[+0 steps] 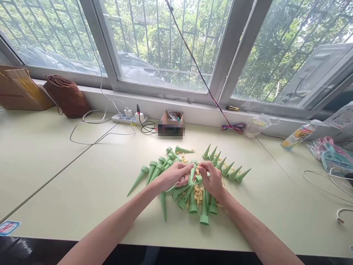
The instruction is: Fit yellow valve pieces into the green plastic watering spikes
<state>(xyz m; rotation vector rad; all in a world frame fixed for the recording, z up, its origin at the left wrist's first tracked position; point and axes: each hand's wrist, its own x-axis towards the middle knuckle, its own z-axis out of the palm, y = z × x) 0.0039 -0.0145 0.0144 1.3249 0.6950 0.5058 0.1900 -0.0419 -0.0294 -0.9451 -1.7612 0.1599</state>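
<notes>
My left hand [178, 173] is closed round a green plastic plant watering spike [192, 173], its capped end up and its point down. Close beside that cap, my right hand [212, 179] has its fingertips pinched together; what they grip is too small to make out. Below both hands lies a loose pile of green spikes [192, 200], mixed with small yellow valve pieces [198, 191]. Several capped spikes [152, 170] lie side by side to the left. On the right, green cones [227, 169] stand in a row with their points up.
Along the window sill are a cardboard box [24, 88], a brown drawstring bag [66, 95], a power strip [128, 117] with cables and a small open box [171, 123]. A drink bottle [299, 135] and packaged pink and teal items [335, 154] lie at the right.
</notes>
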